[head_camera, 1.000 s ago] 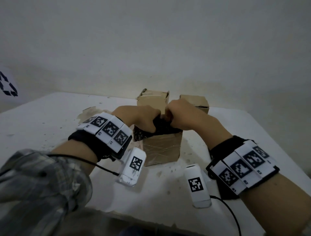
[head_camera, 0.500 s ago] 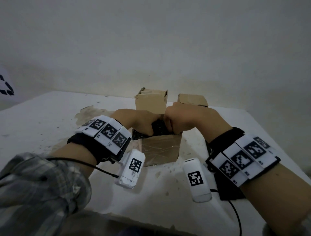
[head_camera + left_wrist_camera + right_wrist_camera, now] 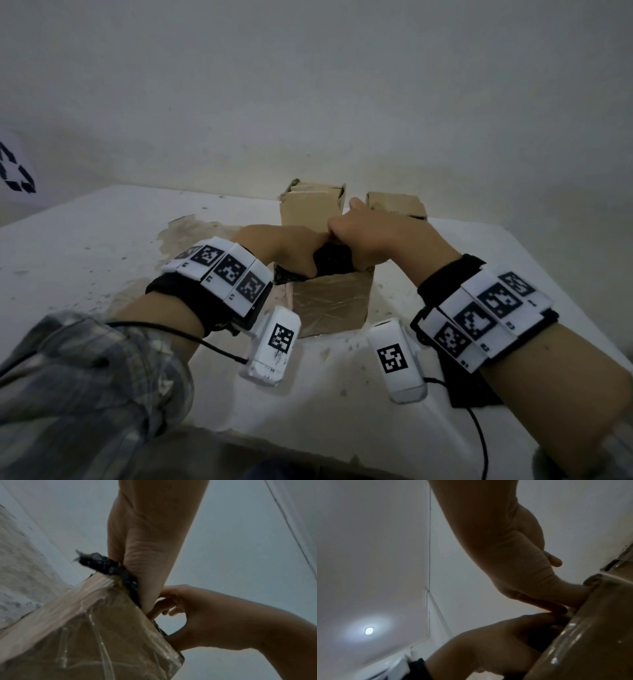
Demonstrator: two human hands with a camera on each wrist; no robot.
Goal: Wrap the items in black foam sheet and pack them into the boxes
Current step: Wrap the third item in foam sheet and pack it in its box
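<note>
A taped cardboard box (image 3: pixel 330 306) stands open at the table's middle. A black foam bundle (image 3: pixel 334 263) sticks out of its top, and the item inside the foam is hidden. My left hand (image 3: pixel 296 257) grips the bundle from the left, fingers curled down over it. My right hand (image 3: pixel 364 238) grips it from the right, knuckles against the left hand. In the left wrist view a frayed end of the foam (image 3: pixel 102 563) pokes out beside the left hand (image 3: pixel 145 555) above the box (image 3: pixel 89 628). In the right wrist view the right hand (image 3: pixel 527 566) meets the box's rim (image 3: pixel 594 615).
Two more cardboard boxes (image 3: pixel 310 209) (image 3: pixel 399 205) stand behind the near one, close to the wall. A flat black foam sheet (image 3: pixel 474 390) lies on the white table (image 3: pixel 85 246) under my right wrist. The tabletop is chipped and stained on the left.
Both hands have closed in on the bundle and pushed it lower into the box; less of the black foam shows between them now.
</note>
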